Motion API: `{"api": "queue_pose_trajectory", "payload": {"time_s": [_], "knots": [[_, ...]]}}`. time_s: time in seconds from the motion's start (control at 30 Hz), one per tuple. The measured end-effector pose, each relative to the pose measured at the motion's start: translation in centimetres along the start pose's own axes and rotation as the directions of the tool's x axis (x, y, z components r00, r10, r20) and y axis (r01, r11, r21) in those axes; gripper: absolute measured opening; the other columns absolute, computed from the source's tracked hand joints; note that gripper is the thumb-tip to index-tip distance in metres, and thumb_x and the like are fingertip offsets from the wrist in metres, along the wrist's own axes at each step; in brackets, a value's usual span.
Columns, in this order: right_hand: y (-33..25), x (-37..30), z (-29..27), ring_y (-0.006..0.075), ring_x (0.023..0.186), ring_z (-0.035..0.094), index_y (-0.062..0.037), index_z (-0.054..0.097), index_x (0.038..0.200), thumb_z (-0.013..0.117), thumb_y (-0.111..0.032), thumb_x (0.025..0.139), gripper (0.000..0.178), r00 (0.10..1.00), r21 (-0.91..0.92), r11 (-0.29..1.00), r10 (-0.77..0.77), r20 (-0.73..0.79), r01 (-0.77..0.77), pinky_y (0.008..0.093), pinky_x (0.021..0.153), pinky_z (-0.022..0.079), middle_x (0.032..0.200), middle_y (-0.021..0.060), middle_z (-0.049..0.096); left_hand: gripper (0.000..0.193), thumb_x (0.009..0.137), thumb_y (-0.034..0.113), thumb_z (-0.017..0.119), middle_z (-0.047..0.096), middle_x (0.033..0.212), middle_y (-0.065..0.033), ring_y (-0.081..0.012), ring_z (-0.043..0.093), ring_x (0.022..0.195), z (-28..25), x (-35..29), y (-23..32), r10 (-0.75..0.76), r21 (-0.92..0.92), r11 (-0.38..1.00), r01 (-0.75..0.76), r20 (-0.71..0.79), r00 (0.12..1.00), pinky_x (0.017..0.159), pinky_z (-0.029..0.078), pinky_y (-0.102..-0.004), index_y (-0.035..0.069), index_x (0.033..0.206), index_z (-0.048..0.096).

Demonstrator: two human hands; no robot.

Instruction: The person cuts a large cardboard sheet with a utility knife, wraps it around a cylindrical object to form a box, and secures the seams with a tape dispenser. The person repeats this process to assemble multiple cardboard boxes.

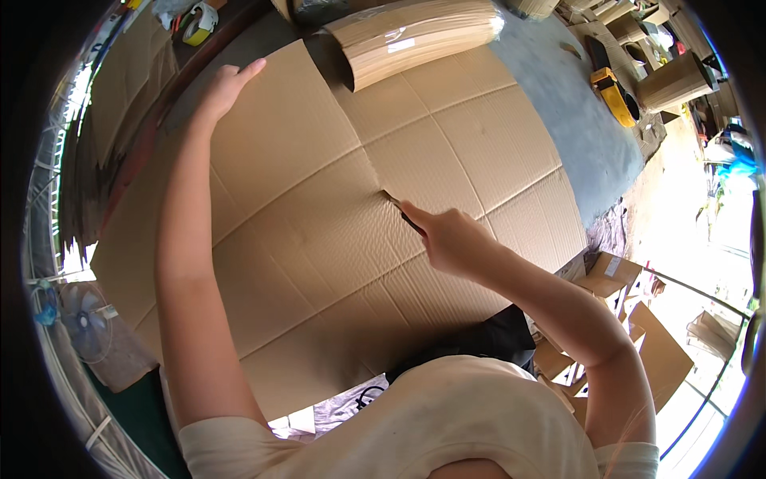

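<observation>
A large cardboard sheet spreads across the middle of the frame, creased into panels, with a parted line running from its upper edge down toward the centre. The right hand, just right of centre, has its fingers wrapped around a thin dark knife, whose tip meets the sheet at the lower end of that line. In the upper left, the left hand rests at the sheet's far edge; whether its fingers pinch the board or only press on it, I cannot tell. The step in hand looks like cutting the sheet partway through its length. The next move would seem to call for a steady blade kept in line with the opening, the left hand bracing the board, and the right forearm clear of buckling cardboard.
</observation>
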State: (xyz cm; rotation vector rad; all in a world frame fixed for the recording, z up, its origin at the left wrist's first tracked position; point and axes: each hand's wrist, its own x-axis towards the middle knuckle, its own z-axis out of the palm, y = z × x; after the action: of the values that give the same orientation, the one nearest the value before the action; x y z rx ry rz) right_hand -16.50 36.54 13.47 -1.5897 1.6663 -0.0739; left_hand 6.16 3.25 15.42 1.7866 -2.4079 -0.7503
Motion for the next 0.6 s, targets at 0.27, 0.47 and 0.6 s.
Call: {"api": "queue_pose_trajectory", "payload": {"time_s": [0.27, 0.47, 0.6], "knots": [[0.3, -5.5, 0.5, 0.0348, 0.052, 0.058, -0.0128, 0.036, 0.130, 0.049, -0.009, 0.083, 0.049, 1.000, -0.020, 1.000, 0.017, 0.024, -0.017, 0.0436, 0.050, 0.046, 0.060, 0.0192, 0.057, 0.070, 0.077, 0.066, 0.045, 0.059, 0.069, -0.0098, -0.0192, 0.056, 0.069, -0.7, -0.9, -0.2, -0.014, 0.058, 0.998, 0.018, -0.075, 0.997, 0.068, 0.041, -0.0318, -0.002, 0.073, 0.060], [0.2, -3.0, 0.2, 0.0335, 0.051, 0.058, -0.0168, 0.032, 0.132, 0.049, -0.009, 0.084, 0.052, 0.999, -0.003, 1.000, 0.030, 0.035, -0.030, 0.0423, 0.050, 0.046, 0.057, 0.0186, 0.055, 0.068, 0.079, 0.063, 0.045, 0.061, 0.072, -0.0093, -0.0182, 0.058, 0.071, -1.2, -1.1, 1.2, -0.018, 0.167, 0.986, 0.017, 0.008, 1.000, 0.070, 0.042, -0.0312, -0.002, 0.080, 0.062], [0.0, -6.9, -0.1, 0.0346, 0.057, 0.059, -0.0111, 0.031, 0.134, 0.047, -0.006, 0.079, 0.058, 0.993, 0.012, 0.999, 0.042, 0.112, -0.044, 0.0435, 0.054, 0.047, 0.060, 0.0193, 0.057, 0.063, 0.082, 0.058, 0.046, 0.062, 0.073, -0.0060, -0.0144, 0.057, 0.069, -1.5, -0.4, -2.0, -0.030, 0.039, 0.999, 0.029, 0.032, 0.999, 0.067, 0.042, -0.0289, -0.003, 0.081, 0.063]]}}
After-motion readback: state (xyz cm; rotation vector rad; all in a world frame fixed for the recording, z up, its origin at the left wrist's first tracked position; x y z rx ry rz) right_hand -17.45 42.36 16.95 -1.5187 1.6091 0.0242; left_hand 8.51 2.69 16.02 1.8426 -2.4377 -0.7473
